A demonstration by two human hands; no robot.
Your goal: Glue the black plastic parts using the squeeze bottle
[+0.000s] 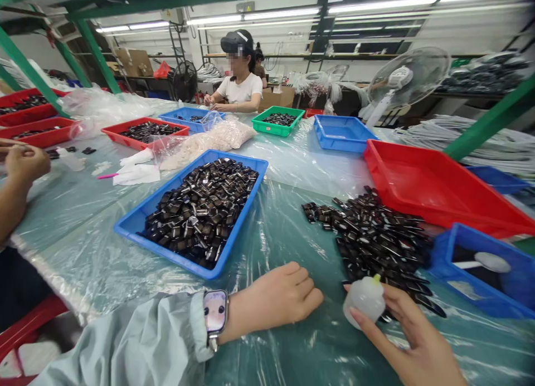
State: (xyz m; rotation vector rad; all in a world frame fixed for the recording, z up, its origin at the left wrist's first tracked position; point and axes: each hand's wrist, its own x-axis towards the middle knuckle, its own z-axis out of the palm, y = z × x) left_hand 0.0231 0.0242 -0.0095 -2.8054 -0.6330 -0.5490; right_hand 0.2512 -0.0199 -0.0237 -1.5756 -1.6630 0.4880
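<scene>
My right hand (412, 330) grips a small translucent white squeeze bottle (363, 303) with a yellow-green tip, thumb on the near side and fingers around the far side. Just beyond it spreads a loose heap of glossy black plastic pieces (380, 241) on the plastic-covered table. My left hand (284, 294), below a wrist with a smartwatch (215, 312), is closed with its back up; anything inside the curled fingers is hidden. Ahead of that hand stands a blue tray (215, 270) filled with small dark pieces (204, 208).
At the right are a large red tray (422, 180) and a blue bin (485, 302) with a white spoon (493, 262). Further back stand a green tray (278, 128), a blue tray (340, 141) and a red tray (125, 141). Co-workers' hands appear at the left edge and across the table.
</scene>
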